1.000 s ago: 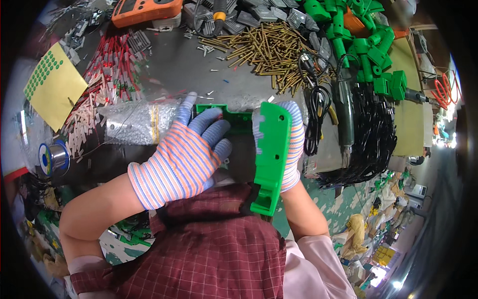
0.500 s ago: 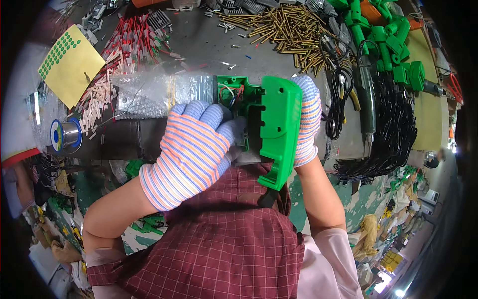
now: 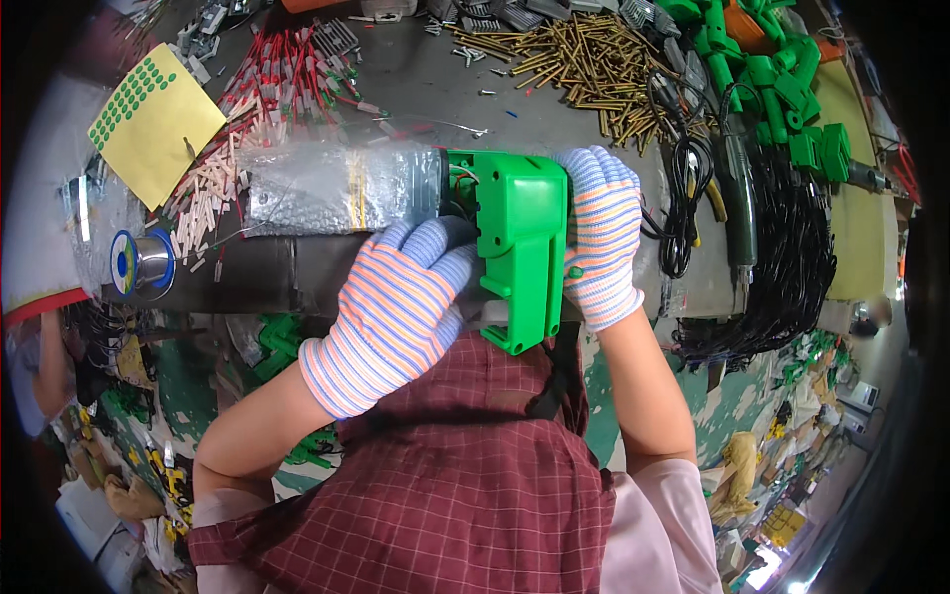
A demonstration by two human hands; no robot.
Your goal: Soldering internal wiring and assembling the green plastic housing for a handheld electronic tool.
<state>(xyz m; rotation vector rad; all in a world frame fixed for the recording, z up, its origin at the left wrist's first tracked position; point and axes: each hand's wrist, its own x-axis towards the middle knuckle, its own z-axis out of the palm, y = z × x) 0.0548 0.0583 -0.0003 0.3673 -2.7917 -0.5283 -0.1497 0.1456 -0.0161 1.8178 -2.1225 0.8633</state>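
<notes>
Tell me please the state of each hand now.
Left hand: partly curled beside the green housing; grip cannot be told.
Right hand: closed, holding the green housing.

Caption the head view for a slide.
Gloved right hand holds a green housing, left hand close by; brass-coloured rods heaped beyond.

I'm in a workshop: my bench (image 3: 411, 79) has gold-coloured rods (image 3: 599, 74) (a big heap!), red wires (image 3: 284, 74), green plastic parts (image 3: 767, 84) and shiny wire on a spool (image 3: 148, 263).
</notes>
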